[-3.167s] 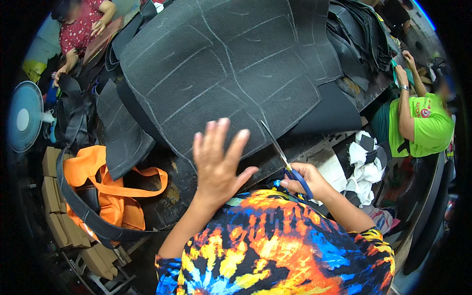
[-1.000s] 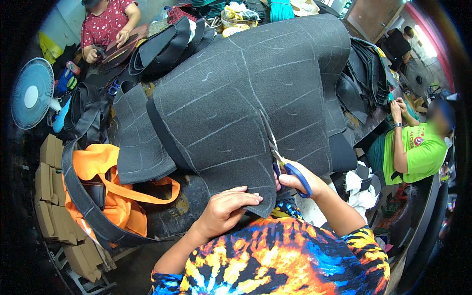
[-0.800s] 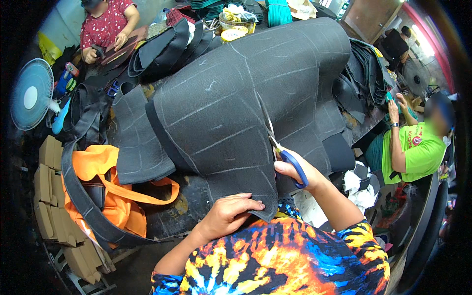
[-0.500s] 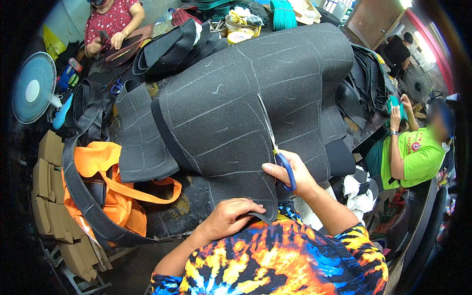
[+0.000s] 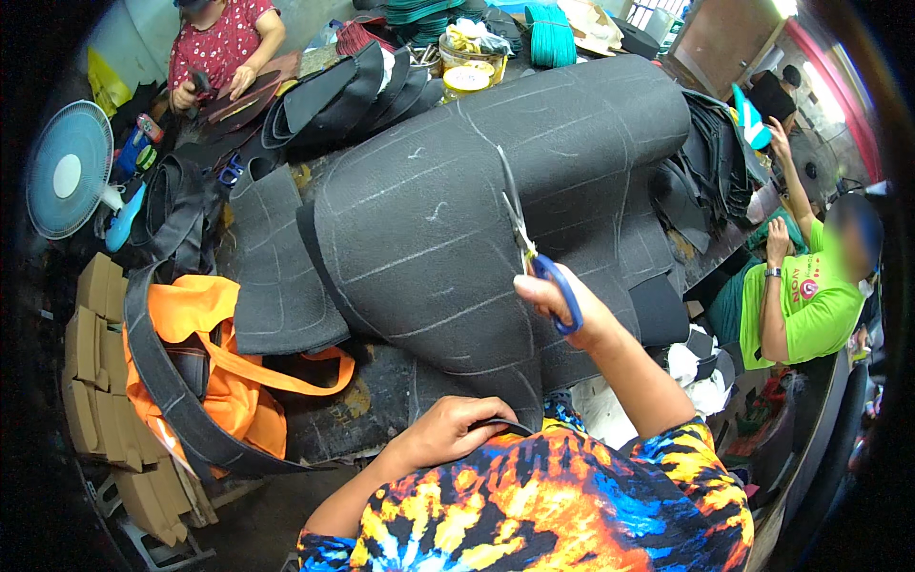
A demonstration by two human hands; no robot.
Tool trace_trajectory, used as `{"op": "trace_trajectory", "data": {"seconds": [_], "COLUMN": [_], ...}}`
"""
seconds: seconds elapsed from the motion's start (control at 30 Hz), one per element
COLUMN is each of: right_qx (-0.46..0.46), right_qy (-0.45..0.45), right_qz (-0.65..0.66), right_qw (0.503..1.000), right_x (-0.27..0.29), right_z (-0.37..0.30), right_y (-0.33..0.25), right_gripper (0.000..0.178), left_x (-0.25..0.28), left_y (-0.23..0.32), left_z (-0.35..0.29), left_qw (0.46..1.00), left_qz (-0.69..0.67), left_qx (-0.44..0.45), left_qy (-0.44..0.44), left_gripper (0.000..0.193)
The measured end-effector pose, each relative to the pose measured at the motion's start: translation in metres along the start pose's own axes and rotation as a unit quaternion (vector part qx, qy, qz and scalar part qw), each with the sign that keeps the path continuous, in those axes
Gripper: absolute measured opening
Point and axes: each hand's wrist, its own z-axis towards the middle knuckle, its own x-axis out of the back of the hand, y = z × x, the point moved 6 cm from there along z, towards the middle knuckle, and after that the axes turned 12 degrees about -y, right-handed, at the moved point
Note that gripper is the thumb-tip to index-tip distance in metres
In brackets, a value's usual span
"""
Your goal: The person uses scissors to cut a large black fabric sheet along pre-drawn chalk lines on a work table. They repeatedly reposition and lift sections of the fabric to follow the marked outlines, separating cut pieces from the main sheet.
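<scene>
Head view: holding open blue-handled scissors (image 5: pixel 543 266) in the right hand (image 5: pixel 589 319), mid-frame; gripping with the left hand (image 5: pixel 448 426), lower centre, the near edge of the central chalk-marked black sheet (image 5: pixel 419 248). Apparently slit partway; uncut farther up.

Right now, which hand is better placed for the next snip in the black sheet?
Right, I'd judge: the right hand holds the blue-handled scissors, blades at the black sheet. The left hand grips the sheet's near edge, no tool visible.
</scene>
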Motion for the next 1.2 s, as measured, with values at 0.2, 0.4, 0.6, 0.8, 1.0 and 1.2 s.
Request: {"op": "trace_trajectory", "data": {"seconds": [0.2,0.4,0.6,0.8,1.0,1.2], "right_qx": [0.009,-0.012,-0.017,-0.048,0.009,0.033], "right_qy": [0.013,0.027,0.013,0.008,-0.01,-0.015], "right_qz": [-0.025,0.017,-0.066,-0.036,-0.092,-0.005], "right_qw": [1.0,0.999,0.998,0.998,0.996,0.999], "right_x": [0.004,0.016,0.016,0.025,0.028,0.029], "right_z": [0.012,0.03,0.043,0.05,0.07,0.043], "right_y": [-0.005,-0.016,-0.025,-0.03,-0.035,-0.055], "right_gripper": [0.031,0.031,0.028,0.037,0.031,0.044], "left_x": [-0.001,-0.002,-0.002,-0.004,0.001,0.113], "left_y": [-0.004,-0.006,-0.005,-0.008,0.002,0.037], "left_z": [0.001,0.002,0.003,0.003,0.002,-0.054], "left_qw": [1.0,1.0,1.0,1.0,0.998,0.928], "left_qz": [-0.005,-0.007,-0.014,-0.019,-0.01,-0.189], "left_qx": [0.005,0.003,0.014,0.018,0.042,-0.168], "left_qy": [0.005,-0.007,-0.005,-0.011,-0.044,0.274], "left_gripper": [0.014,0.014,0.014,0.014,0.019,0.022]}}
